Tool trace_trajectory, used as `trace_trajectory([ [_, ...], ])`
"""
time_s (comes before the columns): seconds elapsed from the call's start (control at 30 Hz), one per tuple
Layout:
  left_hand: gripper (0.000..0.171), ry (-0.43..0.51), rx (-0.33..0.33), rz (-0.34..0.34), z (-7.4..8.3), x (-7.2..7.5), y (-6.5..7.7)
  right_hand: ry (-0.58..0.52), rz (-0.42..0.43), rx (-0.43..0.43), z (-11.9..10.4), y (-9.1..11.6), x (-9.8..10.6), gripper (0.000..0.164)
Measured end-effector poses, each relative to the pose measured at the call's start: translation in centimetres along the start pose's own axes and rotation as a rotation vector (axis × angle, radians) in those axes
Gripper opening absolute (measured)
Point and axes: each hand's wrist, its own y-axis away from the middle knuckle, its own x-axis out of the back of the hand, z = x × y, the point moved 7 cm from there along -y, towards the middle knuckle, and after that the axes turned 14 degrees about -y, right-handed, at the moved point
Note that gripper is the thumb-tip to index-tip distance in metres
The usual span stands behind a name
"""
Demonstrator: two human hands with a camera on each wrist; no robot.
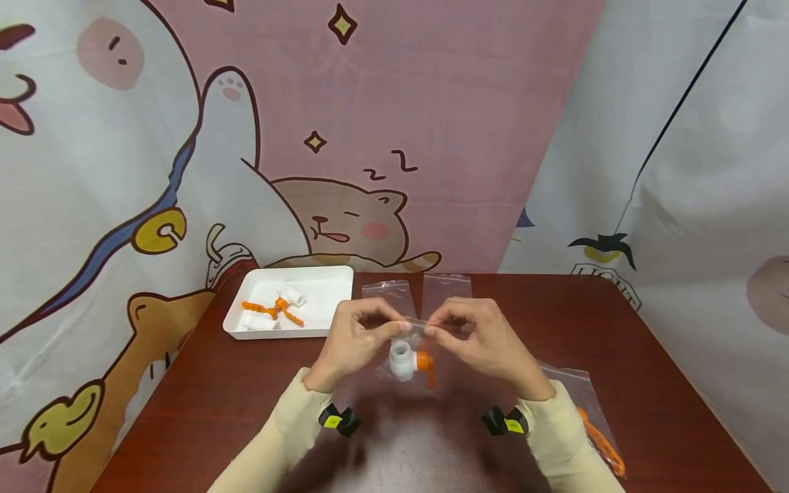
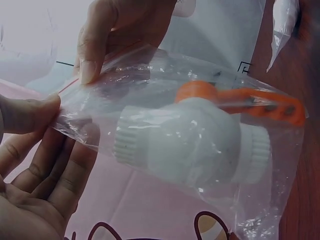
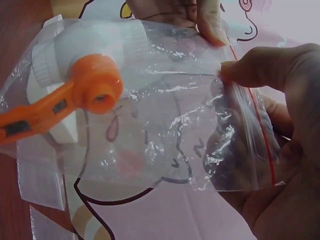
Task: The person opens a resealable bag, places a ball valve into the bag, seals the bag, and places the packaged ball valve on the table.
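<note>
Valve body (image 2: 185, 142): white; handle (image 2: 257, 102): orange. Bag (image 3: 185, 120): clear, red seal stripe (image 3: 262, 125). Tray (image 1: 329, 287): white. Tabletop (image 1: 592, 322): reddish-brown. Backdrop (image 1: 468, 103): pink, cartoon-printed.

Tray (image 1: 323, 291): we log it back left on the table (image 1: 647, 383), parts (image 1: 282, 305) inside.
Valve (image 1: 403, 361): in a held bag (image 3: 195, 130), between left hand (image 1: 356, 334) and right hand (image 1: 483, 335).
Two bags (image 1: 388, 290) (image 1: 446, 290): behind the hands, right of tray.
Side bag (image 1: 572, 387): right of both hands, piece (image 1: 603, 444) inside.

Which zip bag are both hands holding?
The bag with the white, orange-handled valve, pinched by left hand and right hand; the other bags lie on the table.
</note>
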Motion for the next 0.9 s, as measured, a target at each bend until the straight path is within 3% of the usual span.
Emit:
trace_trajectory([
  [0.9, 0.010, 0.010, 0.060, 0.036, -0.45, 0.80, 0.29, 0.057, -0.001, -0.053, 0.65, 0.45, 0.88, 0.013],
])
